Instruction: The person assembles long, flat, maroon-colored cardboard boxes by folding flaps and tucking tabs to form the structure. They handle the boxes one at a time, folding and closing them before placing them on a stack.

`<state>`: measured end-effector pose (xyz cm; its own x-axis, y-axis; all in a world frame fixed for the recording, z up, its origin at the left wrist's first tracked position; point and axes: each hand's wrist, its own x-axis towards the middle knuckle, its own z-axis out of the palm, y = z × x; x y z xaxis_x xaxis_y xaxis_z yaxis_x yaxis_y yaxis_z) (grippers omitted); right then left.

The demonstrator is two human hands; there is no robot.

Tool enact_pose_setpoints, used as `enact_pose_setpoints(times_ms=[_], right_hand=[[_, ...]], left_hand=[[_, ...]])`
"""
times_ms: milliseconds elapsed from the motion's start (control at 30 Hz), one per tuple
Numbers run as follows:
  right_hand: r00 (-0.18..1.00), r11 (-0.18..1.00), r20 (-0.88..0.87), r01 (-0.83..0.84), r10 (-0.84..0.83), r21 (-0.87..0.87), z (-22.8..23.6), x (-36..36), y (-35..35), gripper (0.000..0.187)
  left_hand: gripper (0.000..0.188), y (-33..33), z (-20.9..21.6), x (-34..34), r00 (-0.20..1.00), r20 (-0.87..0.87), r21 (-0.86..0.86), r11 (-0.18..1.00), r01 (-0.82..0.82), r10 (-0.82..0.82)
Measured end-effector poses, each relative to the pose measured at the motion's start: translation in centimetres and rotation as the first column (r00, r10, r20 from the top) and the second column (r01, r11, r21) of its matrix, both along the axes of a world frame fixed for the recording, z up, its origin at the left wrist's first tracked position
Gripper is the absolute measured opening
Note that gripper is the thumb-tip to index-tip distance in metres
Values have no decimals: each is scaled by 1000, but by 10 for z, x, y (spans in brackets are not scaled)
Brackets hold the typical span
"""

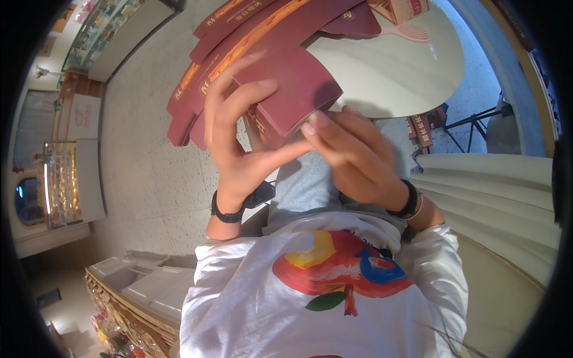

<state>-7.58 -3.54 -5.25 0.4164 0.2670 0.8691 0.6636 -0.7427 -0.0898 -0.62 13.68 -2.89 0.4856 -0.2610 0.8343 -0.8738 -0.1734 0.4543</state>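
Observation:
A dark red cardboard box (295, 89) is held above the near edge of a round white table (412, 74). My left hand (236, 134) grips the box from its left side, fingers curled over the top and thumb stretched along the near edge. At the near right corner, my right hand (361, 149) presses its fingertips against the box. The right thumb is partly hidden. Behind the box, several flat dark red cartons (256, 36) with orange pictured strips lie in an overlapping pile.
A pink hairbrush (412, 33) lies on the table near a small box (400, 9) at the far edge. Black tripod legs (474, 125) stand to the right, above a pleated cream cloth (489, 185). Lit display cases (62, 185) line the left side beyond the grey tiled floor (143, 131).

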Motion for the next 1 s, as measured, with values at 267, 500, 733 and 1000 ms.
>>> enact_pose_setpoints(times_ms=[267, 500, 733, 1000], right_hand=[[990, 998, -124, -55, 60, 41, 2, 5, -12, 38], [968, 980, -200, -118, 149, 161, 36, 38, -17, 36], [930, 968, -314, -124, 190, 219, 24, 48, -39, 47], [676, 539, -390, -13, 626, 842, 0, 51, -97, 67]], left_hand=[[70, 16, -2, 13, 1000, 8, 80, 997, -18, 18], [78, -5, 4, 19, 988, -89, 21, 992, 128, -126], [95, -29, 3, 36, 961, -211, 36, 981, 190, -179], [98, -105, 1, 46, 925, -376, 201, 979, 30, 48]])
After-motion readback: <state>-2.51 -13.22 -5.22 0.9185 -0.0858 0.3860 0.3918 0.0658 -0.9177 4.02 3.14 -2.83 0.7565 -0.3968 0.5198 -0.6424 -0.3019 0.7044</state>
